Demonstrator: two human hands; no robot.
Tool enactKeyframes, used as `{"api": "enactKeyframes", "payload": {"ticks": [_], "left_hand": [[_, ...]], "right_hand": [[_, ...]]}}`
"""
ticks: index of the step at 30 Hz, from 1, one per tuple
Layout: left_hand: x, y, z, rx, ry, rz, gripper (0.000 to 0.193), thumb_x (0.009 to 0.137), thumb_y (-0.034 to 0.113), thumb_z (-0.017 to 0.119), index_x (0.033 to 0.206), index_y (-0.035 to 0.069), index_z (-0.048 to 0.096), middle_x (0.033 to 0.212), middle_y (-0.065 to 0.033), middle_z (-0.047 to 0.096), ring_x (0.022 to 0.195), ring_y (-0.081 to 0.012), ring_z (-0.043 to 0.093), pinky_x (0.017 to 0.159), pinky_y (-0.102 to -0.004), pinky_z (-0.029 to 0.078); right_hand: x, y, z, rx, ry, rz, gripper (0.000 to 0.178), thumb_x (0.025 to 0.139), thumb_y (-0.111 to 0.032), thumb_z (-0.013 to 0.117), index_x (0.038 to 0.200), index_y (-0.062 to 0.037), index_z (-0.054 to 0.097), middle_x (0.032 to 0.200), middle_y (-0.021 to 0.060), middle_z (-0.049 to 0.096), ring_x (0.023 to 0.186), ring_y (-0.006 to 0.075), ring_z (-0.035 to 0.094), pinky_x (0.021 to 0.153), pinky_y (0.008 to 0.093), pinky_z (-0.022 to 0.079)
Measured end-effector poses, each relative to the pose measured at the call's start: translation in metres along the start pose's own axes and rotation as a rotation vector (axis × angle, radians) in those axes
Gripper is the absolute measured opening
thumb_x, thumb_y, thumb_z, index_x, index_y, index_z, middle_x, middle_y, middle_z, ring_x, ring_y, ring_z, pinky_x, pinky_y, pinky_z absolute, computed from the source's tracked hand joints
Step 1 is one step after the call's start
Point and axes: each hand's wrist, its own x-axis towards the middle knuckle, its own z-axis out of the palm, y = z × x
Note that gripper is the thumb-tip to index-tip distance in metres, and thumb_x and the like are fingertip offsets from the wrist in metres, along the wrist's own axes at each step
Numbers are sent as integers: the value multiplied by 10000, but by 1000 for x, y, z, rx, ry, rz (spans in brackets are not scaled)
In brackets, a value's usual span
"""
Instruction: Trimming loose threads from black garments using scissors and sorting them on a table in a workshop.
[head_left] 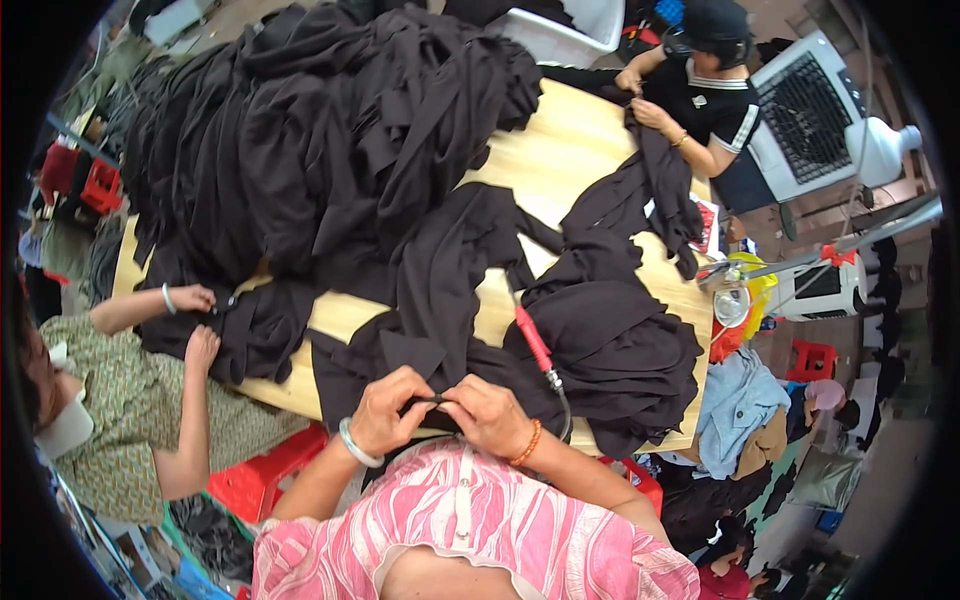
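Observation:
Close in front of my chest, my left hand (390, 410) and my right hand (492, 418) pinch a narrow edge of black fabric (428, 399) between thumbs and fingertips. The two hands nearly meet. Beyond them, a dark garment (435, 290) lies loosely spread over the pale wooden table (345, 318). Just past my right hand, a slim red-handled tool (533, 340) with a metal fitting and a grey hose rests against a rounded heap of dark cloth (605, 350). What part of the garment I hold cannot be made out.
A large pile of dark garments (300, 150) covers the table's far left. A person (130, 400) handles dark cloth at left; another person (710, 100) does so at far right. A red stool (265, 470), denim clothing (740, 400) and a metal pole (830, 248) stand around the table.

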Motion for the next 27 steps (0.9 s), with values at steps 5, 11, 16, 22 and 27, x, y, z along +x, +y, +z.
{"api": "enactKeyframes", "payload": {"ticks": [5, 11, 16, 22, 27], "left_hand": [[6, 5, 23, 394, 226, 271, 170, 695, -10, 644, 853, 14, 586, 814, -122, 590, 726, -314, 591, 632, -403, 448], [18, 6, 41, 369, 354, 128, 181, 704, -27, 632, 876, 21, 600, 823, -122, 593, 766, -326, 580, 681, -407, 452], [25, 3, 34, 460, 235, 52, 194, 662, -2, 648, 834, 77, 609, 849, -78, 604, 879, -302, 540, 770, -407, 394], [17, -25, 2, 447, -114, 25, 176, 664, 52, 693, 822, 86, 624, 909, -49, 676, 879, -288, 578, 754, -421, 427], [28, -27, -12, -67, -84, -199, 193, 775, 24, 713, 966, 13, 686, 701, -30, 585, 538, -69, 418, 508, -255, 370]], "right_hand": [[13, -7, -3, -52, 176, 57, 81, 838, -27, 663, 907, 2, 633, 824, 133, 609, 723, 331, 642, 625, 393, 529], [21, -2, -10, -203, 299, -53, 113, 795, -12, 679, 898, -11, 632, 809, 105, 589, 705, 289, 633, 608, 373, 524], [18, 6, -9, -335, 109, -156, 140, 792, -59, 679, 919, -25, 630, 806, 86, 556, 730, 257, 613, 605, 367, 509], [15, 14, -27, 118, 136, 57, 136, 812, -125, 757, 787, -32, 661, 709, 97, 584, 602, 219, 577, 556, 323, 448], [19, 29, -55, 84, 84, 215, 124, 819, -101, 752, 835, -12, 667, 811, 63, 596, 605, 140, 537, 571, 274, 437]]}}
